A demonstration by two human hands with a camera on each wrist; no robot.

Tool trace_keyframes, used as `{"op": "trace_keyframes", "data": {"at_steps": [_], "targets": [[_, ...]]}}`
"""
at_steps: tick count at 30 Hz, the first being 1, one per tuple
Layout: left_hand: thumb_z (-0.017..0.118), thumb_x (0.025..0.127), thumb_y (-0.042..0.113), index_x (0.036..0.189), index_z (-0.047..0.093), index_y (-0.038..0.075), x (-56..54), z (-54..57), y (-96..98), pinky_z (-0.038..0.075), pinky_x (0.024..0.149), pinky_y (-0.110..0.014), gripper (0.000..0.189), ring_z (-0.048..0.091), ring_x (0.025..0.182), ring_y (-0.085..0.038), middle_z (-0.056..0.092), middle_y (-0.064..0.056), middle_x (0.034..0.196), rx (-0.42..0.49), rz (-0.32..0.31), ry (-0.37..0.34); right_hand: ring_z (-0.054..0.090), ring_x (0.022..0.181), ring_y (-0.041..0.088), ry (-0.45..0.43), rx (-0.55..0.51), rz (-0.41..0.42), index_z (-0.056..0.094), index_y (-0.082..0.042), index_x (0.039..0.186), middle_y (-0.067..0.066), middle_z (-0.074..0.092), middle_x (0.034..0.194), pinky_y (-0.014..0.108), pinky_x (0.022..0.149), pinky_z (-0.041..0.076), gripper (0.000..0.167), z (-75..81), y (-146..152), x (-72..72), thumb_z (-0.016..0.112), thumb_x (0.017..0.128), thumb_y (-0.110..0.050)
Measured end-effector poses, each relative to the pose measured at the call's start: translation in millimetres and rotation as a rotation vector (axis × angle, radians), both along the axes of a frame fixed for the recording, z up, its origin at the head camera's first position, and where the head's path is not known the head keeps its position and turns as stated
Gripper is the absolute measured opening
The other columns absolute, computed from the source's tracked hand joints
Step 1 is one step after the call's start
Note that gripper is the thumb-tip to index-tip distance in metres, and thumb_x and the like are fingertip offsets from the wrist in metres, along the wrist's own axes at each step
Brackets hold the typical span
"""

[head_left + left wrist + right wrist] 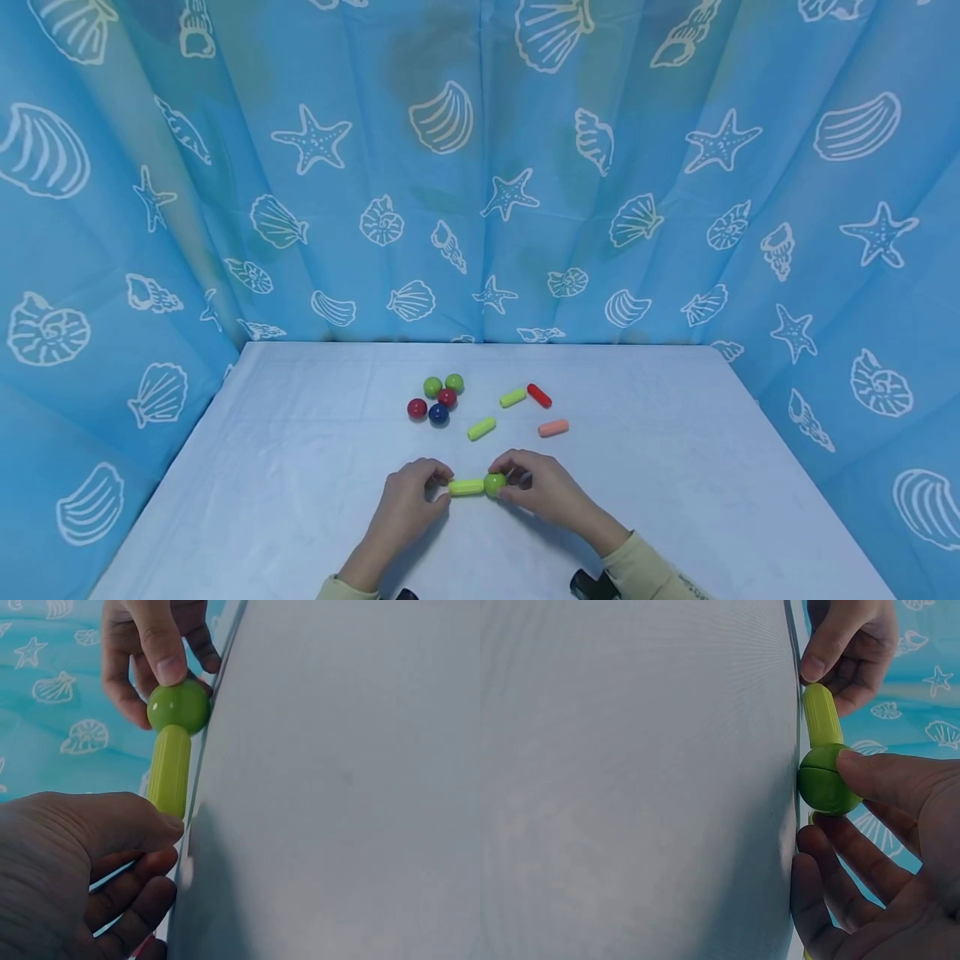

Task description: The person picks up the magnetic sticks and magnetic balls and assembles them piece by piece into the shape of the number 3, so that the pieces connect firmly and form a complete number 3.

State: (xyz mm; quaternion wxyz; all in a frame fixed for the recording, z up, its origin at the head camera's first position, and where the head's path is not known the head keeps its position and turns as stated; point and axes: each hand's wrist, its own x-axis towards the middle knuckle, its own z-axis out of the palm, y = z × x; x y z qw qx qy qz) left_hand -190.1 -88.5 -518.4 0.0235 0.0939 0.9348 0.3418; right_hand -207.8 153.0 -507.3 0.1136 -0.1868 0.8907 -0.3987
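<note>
Between the two hands, close over the white table, a yellow-green ribbed rod (467, 487) and a green ball (495, 484) meet end to end. My left hand (408, 502) pinches the rod's far end between thumb and fingers; in the left wrist view the thumb lies along the rod (171, 772). On the other side my right hand (546, 489) holds the ball by thumb and fingertips. A seam line runs round the ball (826, 780) in the right wrist view, and the rod's other end touches its surface.
Beyond the hands lies a cluster of balls: green (432, 387), red (417, 408) and dark blue (438, 415). Right of them are yellow-green rods (482, 428), a red rod (539, 395) and a salmon rod (553, 427). A blue shell-patterned curtain (480, 208) surrounds the table (300, 433).
</note>
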Motion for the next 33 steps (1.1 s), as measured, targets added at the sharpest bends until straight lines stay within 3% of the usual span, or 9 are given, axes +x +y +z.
{"op": "trace_keyframes", "data": {"at_steps": [8, 15, 33], "targets": [[0.082, 0.083, 0.015, 0.104, 0.07, 0.018, -2.9, -2.0, -6.6, 0.051, 0.084, -0.04, 0.025, 0.06, 0.089, -0.013, 0.065, 0.007, 0.093, -0.014, 0.049, 0.039, 0.064, 0.094, 0.008, -0.008, 0.013, -0.004, 0.07, -0.023, 0.112, -0.012, 0.069, 0.106, 0.03, 0.084, 0.054, 0.026, 0.9, -1, 0.6, 0.08, 0.088, -0.017], [0.083, 0.084, 0.019, 0.105, 0.07, 0.017, -7.5, -3.4, -10.4, 0.047, 0.087, -0.048, 0.025, 0.059, 0.088, -0.014, 0.065, 0.007, 0.092, 0.004, 0.113, 0.074, 0.064, 0.095, 0.008, -0.003, 0.012, -0.006, 0.07, -0.023, 0.112, -0.012, 0.069, 0.107, 0.031, 0.084, 0.054, 0.027, 1.6, -1, 0.2, 0.08, 0.088, -0.017], [0.079, 0.089, 0.023, 0.109, 0.069, 0.012, -28.3, -1.7, -20.7, 0.053, 0.087, -0.04, 0.025, 0.061, 0.094, -0.019, 0.066, 0.0, 0.097, -0.003, 0.202, 0.171, 0.064, 0.095, 0.009, 0.0, 0.003, 0.0, 0.069, -0.024, 0.111, -0.012, 0.068, 0.106, 0.031, 0.083, 0.054, 0.026, -1.1, 0, 0.5, 0.08, 0.089, -0.018]]}}
